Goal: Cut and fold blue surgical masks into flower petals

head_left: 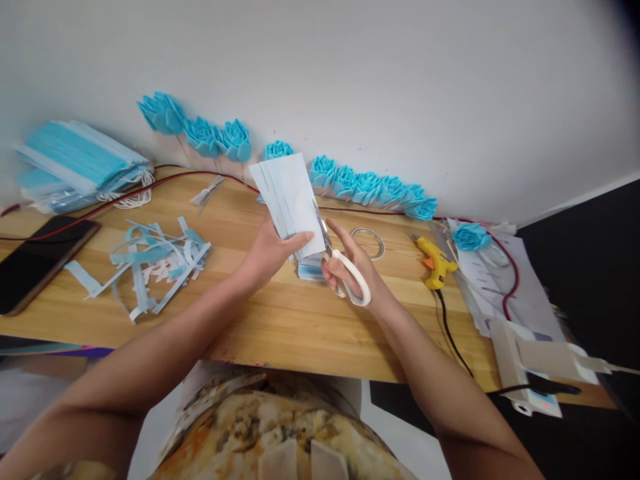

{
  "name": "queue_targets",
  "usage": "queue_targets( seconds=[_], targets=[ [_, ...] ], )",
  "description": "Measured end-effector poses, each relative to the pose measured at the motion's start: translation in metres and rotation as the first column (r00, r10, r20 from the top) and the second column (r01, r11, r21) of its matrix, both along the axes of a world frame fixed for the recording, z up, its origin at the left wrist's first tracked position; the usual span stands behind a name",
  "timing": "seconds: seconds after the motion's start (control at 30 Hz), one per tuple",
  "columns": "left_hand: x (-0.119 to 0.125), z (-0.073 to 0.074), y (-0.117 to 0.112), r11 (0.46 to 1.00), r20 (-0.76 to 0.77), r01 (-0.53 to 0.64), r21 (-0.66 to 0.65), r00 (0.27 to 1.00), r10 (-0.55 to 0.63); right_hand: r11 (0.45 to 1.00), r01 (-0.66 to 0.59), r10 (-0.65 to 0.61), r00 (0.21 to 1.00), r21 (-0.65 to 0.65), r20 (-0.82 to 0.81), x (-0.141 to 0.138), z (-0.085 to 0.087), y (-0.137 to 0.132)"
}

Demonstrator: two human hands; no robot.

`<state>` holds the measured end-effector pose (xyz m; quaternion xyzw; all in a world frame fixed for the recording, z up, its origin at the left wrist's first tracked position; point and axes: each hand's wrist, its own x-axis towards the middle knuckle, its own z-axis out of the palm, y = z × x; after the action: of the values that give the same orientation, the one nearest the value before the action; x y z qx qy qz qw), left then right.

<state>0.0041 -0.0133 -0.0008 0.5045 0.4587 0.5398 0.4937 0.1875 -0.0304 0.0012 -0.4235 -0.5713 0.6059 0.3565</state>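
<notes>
My left hand (273, 250) grips several layered pale blue-white mask sheets (290, 193), thumb across their lower front, holding them up above the table. In my right hand (357, 267) is a pair of scissors (355, 277) with white handles. Their blades meet the right edge of the sheets; how far they are parted is hard to make out. Below the sheets lies a small stack of blue pieces (311, 268), partly hidden by my hands. Left of my left hand sits a heap of cut blue and white strips (155, 260).
Blue handmade flowers (367, 187) line the wall. Blue face masks (85, 160) are piled at the back left, beyond a phone (45, 257). A tape ring (367, 243), yellow glue gun (436, 261) and power strip (523, 367) are to the right. A red-black cable (200, 173) crosses the back.
</notes>
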Motion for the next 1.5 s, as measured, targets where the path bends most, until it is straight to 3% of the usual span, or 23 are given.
queue_targets(
  seconds=[0.33,1.2,1.5],
  targets=[
    [0.002,0.001,-0.002,1.000,0.072,0.009,-0.027,0.997,-0.007,1.000,0.012,-0.012,1.000,-0.006,-0.001,0.000,-0.001,0.000],
    [0.001,-0.002,0.000,1.000,0.070,-0.005,-0.019,0.998,0.006,0.999,0.043,-0.043,0.999,0.013,0.017,-0.002,0.001,-0.002],
    [-0.012,-0.001,0.009,0.998,0.252,-0.007,-0.061,0.967,0.022,1.000,0.018,-0.018,0.999,0.000,0.049,-0.002,-0.002,-0.001]
  ],
)
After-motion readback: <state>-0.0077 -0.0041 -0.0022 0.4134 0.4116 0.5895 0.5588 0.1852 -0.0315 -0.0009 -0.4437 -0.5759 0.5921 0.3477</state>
